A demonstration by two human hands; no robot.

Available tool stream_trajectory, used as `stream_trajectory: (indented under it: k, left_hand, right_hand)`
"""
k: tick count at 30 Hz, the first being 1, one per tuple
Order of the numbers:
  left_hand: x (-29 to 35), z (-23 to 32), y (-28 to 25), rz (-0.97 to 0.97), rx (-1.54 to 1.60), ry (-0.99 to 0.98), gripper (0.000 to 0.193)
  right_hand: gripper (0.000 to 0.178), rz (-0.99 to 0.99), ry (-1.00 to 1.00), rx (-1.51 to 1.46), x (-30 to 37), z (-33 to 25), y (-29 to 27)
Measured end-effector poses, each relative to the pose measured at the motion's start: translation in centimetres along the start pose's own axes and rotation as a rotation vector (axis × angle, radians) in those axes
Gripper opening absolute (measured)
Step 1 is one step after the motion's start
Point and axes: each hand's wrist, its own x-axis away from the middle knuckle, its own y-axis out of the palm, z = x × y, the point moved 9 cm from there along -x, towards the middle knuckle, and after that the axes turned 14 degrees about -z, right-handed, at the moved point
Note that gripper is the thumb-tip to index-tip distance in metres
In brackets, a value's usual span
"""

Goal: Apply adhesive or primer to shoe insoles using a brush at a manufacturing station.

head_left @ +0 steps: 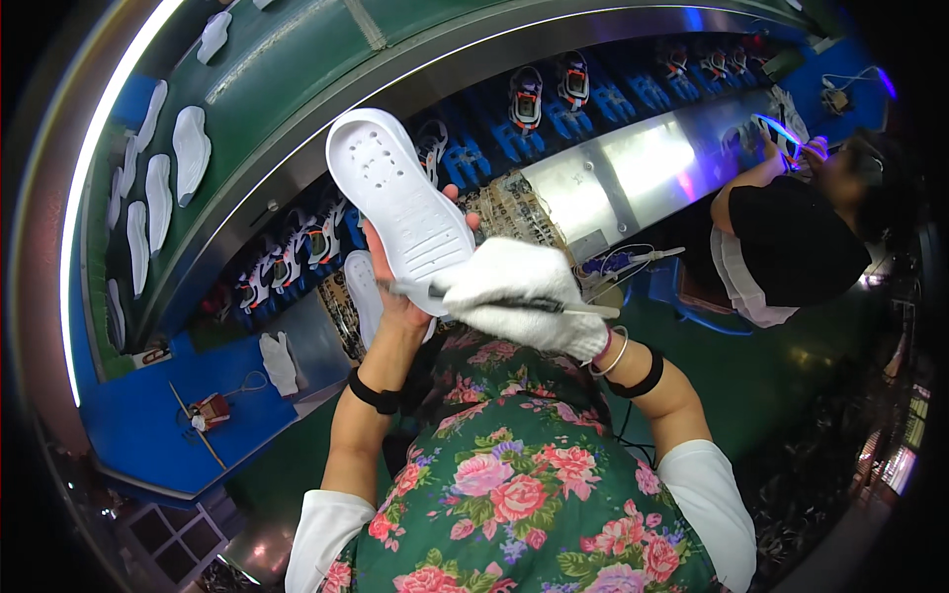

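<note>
A white shoe sole (388, 185) with a grooved heel and small recesses at the forefoot is held up in front of me. Bare and wrapped around its underside and edges, my left hand (390, 296) grips it. My right hand (524, 292), in a white knit glove, is closed around a slim brush (554, 304). The brush's grey tip (400, 288) lies at the near heel end, by the left fingers. Whether the bristles touch the sole I cannot tell. Another white sole (364, 292) lies just beyond my left wrist.
Several white soles (191, 153) lie on the green conveyor at upper left. Sneakers (526, 99) stand on blue holders along the line. A white glove (279, 363) lies by the blue table (138, 425). A co-worker (791, 237) sits at right beside a metal bench (633, 168).
</note>
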Motion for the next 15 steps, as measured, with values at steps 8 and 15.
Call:
stream_trajectory:
  k: [8,15]
  left_hand:
    - [-1.7,0.0,1.1,-0.082,0.119,-0.138,0.103]
    - [-2.2,1.1,0.8,-0.144,0.058,-0.159,0.09]
  right_hand:
    - [0.024,-0.099,-0.17,0.068,0.5,-1.1,1.1]
    - [0.026,-0.13,-0.233,0.276,1.1,-2.0,2.4]
